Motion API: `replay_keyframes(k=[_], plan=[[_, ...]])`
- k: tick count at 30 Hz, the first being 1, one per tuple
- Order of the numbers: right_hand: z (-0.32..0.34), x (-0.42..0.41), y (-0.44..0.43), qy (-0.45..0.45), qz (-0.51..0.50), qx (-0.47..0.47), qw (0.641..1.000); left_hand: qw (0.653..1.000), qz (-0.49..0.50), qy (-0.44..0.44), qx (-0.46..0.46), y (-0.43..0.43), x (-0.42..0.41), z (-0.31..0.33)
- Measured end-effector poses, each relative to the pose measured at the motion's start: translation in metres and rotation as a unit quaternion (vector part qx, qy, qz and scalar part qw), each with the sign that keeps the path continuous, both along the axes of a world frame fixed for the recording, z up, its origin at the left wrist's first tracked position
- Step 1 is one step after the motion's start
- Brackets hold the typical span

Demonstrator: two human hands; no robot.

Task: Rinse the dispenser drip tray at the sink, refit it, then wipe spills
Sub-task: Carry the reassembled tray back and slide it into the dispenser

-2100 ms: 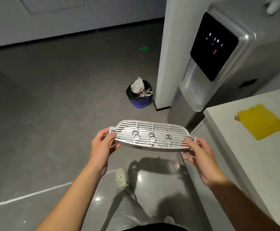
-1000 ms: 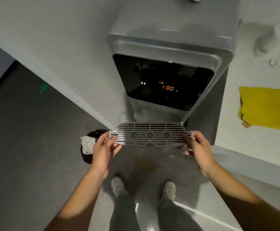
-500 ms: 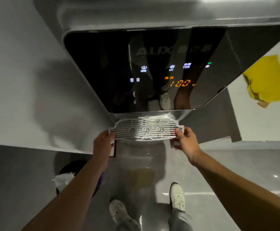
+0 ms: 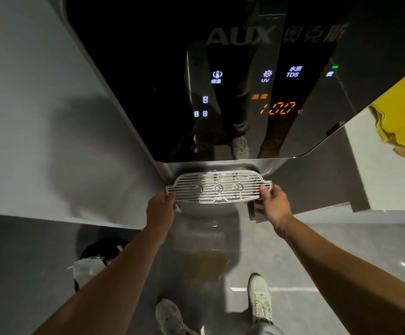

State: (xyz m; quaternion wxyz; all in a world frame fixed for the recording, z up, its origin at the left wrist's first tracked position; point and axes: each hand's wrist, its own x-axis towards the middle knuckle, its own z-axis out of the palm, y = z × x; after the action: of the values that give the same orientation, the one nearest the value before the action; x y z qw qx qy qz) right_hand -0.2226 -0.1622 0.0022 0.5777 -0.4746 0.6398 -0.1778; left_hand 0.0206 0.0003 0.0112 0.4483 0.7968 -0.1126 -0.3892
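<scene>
Water dispenser (image 4: 124, 97) fills the top of the head view: grey body, glossy black touch panel (image 4: 232, 76) lit with blue icons and an orange 100 readout. Grey floor (image 4: 317, 250) below, pale counter (image 4: 377, 180) on the right with a yellow cloth (image 4: 404, 117) lying on it, well apart from the hands. Dark waste bin (image 4: 100, 252) with white trash at lower left, just beside the left forearm.

Drip tray (image 4: 218, 188), a silver slotted grille with three round marks, is held level right at the recess under the panel, its back edge touching or nearly touching the recess wall. It looks not yet seated; judged step is the refit.

Left hand (image 4: 160, 211) grips the tray's left end, fingers curled under and thumb up at the edge. Right hand (image 4: 272, 204) pinches the right end, thumb on top, fingers underneath. Both are closed on the tray and hold nothing else.

Risks from here:
- Tray goes in skewed — one end pushed ahead of the other could jam it against the recess sides.
- The recess seat is hidden under the panel overhang, so alignment is by feel; a missed seat could leave the tray loose or tilted.
- A knuckle could brush the live touch panel set to 100 and possibly trigger hot water over the hands.
- Wipe step remains; cloth is a reach away on the counter.
</scene>
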Motion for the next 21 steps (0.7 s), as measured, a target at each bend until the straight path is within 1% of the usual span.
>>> replay_keyframes(k=[6, 17, 21], plan=[[-0.008, 0.011, -0.005, -0.007, -0.011, 0.014, 1.000, 0.999, 0.038, 0.030, 0.012, -0.014, 0.012, -0.005], [-0.010, 0.010, -0.013, 0.030, 0.011, 0.000, 0.999, 0.999, -0.005, -0.006, 0.031, -0.015, 0.014, -0.007], [-0.001, 0.011, -0.012, 0.038, 0.025, 0.007, 0.999, 0.998, -0.032, -0.022, 0.055, -0.017, 0.015, 0.001]])
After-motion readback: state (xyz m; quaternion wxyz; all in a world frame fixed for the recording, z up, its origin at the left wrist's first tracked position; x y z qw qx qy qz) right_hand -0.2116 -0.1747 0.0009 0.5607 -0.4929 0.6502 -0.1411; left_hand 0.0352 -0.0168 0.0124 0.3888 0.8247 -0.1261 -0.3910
